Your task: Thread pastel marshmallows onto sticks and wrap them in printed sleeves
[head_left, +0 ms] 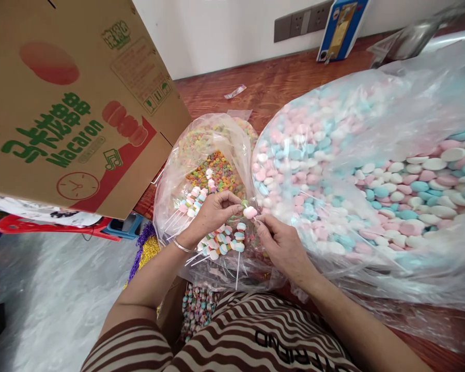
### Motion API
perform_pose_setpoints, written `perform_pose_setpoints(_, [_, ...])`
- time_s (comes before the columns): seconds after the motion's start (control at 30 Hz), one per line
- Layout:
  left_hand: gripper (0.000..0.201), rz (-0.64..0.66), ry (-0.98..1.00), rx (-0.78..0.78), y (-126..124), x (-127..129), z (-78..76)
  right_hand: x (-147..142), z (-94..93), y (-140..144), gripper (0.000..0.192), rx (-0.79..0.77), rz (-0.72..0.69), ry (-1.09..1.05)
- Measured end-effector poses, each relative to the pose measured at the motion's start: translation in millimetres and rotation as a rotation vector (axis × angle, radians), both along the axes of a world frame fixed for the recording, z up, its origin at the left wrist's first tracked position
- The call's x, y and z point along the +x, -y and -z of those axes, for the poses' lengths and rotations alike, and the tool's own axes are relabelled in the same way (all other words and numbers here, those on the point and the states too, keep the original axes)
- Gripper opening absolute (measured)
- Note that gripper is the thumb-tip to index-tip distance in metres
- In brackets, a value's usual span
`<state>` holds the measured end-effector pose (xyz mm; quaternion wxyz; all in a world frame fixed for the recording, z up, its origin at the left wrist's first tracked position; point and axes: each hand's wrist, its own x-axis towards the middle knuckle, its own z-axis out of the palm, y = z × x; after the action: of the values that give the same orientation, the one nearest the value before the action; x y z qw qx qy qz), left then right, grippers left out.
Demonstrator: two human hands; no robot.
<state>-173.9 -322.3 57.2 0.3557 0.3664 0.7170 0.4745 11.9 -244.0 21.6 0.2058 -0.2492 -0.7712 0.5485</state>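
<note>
My right hand [281, 237] is closed in a pinch on a thin skewer stick, most of it hidden by the fingers. A pale pink and white marshmallow [250, 212] sits on that stick, between my two hands. My left hand [217, 213] pinches a small green ring [245, 203] right beside the marshmallow. Beneath the hands lie finished-looking marshmallow skewers [220, 242], with pastel discs and coloured rings threaded in turn. More skewers [192, 200] rest left of my left hand. Behind them, an open clear bag [166, 170] holds many small orange, yellow and green rings [217, 168].
A large clear bag [294, 119] of pink, blue and white marshmallows [422, 181] fills the right. A cardboard box [77, 77] stands at left. At the back are a blue box [343, 31] and wall sockets [302, 21]. More wrapped sweets [197, 307] sit below the table edge.
</note>
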Motion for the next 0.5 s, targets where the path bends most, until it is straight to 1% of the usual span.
perform_pose_setpoints(0.07, [0.024,-0.033,-0.007,-0.006,2,2,1.5,-1,4.6,2,0.026,-0.006,0.002,-0.026])
perform_pose_setpoints(0.13, [0.024,-0.04,0.025,-0.025,5,3,2.6,-3,11.0,5,0.025,-0.012,0.008,-0.047])
perform_pose_setpoints(0.27, [0.026,0.005,0.114,-0.006,8,0,3.9,-5,22.3,6,0.025,-0.042,0.029,-0.092])
perform_pose_setpoints(0.33, [0.028,0.007,0.167,0.014,9,-2,5.3,-5,24.7,5,0.025,-0.082,0.03,-0.124])
perform_pose_setpoints(0.5, [0.036,-0.043,0.281,0.073,12,-7,11.4,-1,28.4,2,0.024,-0.157,0.047,-0.179])
